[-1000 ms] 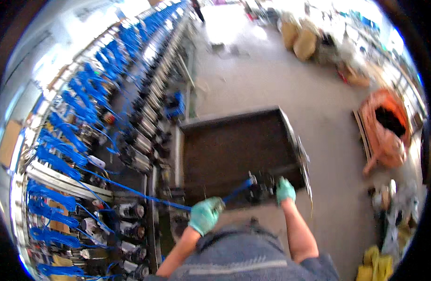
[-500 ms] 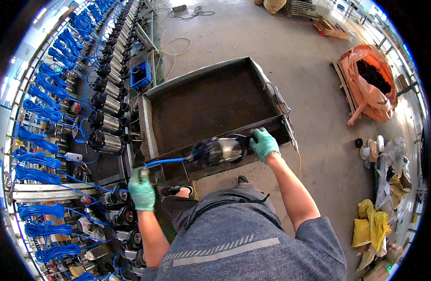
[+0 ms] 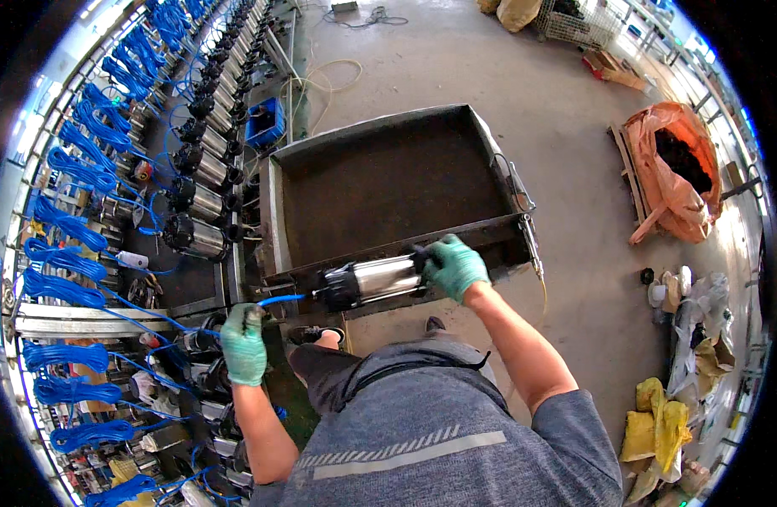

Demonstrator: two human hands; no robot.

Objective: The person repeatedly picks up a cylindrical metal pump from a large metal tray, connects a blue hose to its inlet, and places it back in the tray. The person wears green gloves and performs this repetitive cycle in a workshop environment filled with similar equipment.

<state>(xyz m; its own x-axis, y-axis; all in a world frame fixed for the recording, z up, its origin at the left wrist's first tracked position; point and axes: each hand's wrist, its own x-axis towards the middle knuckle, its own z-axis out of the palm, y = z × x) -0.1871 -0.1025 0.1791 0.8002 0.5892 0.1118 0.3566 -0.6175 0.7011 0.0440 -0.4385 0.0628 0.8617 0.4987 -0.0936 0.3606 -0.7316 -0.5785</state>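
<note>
A submersible pump (image 3: 384,278) with a shiny steel body and black ends lies level over the near edge of a dark rectangular metal tank (image 3: 367,127). Gloved in green, my right hand (image 3: 458,267) is closed around the black part at its right end. My left hand (image 3: 244,346), in a matching glove, pinches the blue cable (image 3: 281,299) a short way from the pump's left end. The fingers of that hand point away from me, and the cable runs on past it to the left.
On my left, a long line has several similar pumps (image 3: 204,198) and coiled blue cables (image 3: 74,223). A blue crate (image 3: 265,123) stands behind the tank's left corner. To the right are an orange sack (image 3: 676,203) on a pallet and yellow bags (image 3: 659,422).
The pump, blurred earlier, now shows sharply and sits slightly left of where it was. Both hands have shifted a little left in the picture; the left hand still grips the cable.
</note>
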